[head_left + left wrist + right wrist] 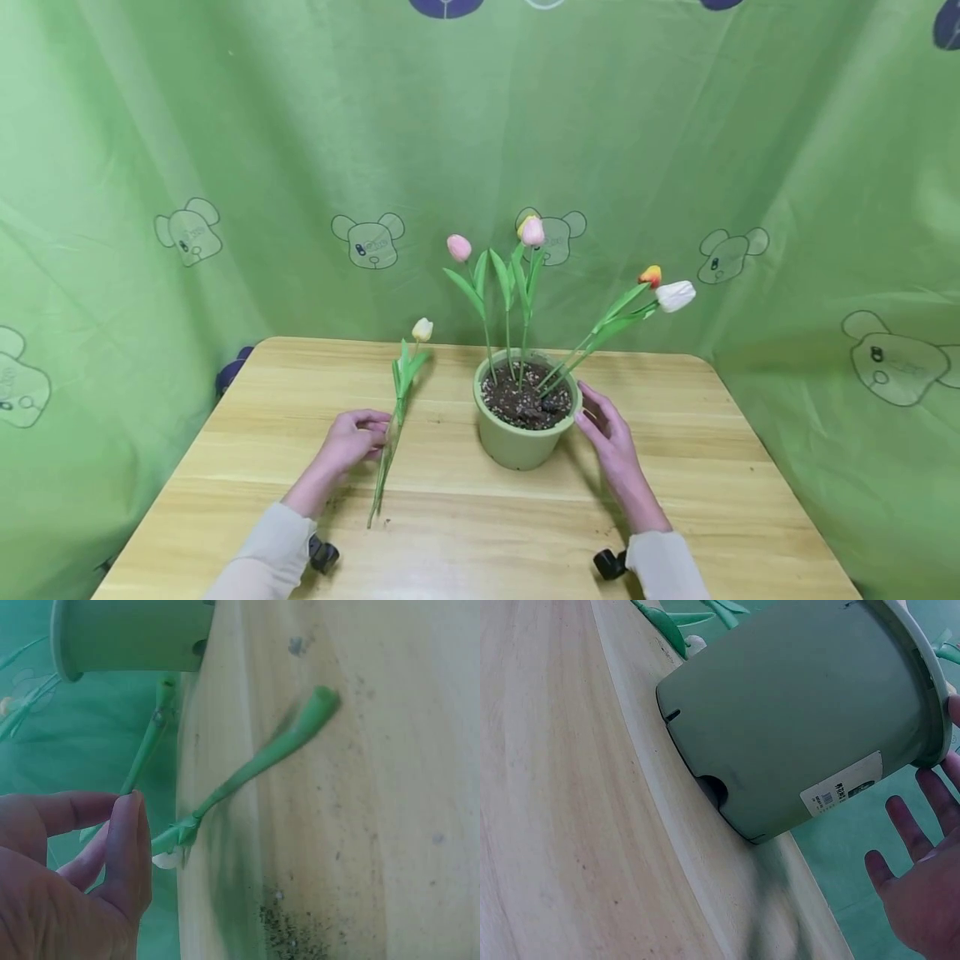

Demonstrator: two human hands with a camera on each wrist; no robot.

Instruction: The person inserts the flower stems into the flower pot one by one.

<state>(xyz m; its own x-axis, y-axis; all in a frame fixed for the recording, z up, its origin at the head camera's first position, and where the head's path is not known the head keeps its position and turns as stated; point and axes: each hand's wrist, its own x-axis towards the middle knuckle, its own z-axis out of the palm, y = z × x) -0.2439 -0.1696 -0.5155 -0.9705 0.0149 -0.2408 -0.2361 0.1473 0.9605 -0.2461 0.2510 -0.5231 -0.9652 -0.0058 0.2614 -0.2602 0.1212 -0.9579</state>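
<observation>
My left hand (356, 440) pinches a thin green flower stem (146, 742) between thumb and fingertips, just above the table. Beside it lies an artificial white tulip (422, 330) with green leaves, its bare stem (262, 761) slanting towards the near side. How the held stem's upper part runs is hard to make out behind the fingers. To the right stands a green flowerpot (517, 448) filled with dark soil, with several tulips in it: pink, yellow, orange-red and white. My right hand (611, 433) touches the pot's right rim, its other fingers loosely spread.
The wooden table (487, 550) carries dark soil crumbs (289, 930) near the left hand. A green curtain (465, 125) with bear prints hangs behind and at both sides. The white tulip in the pot leans far out to the right.
</observation>
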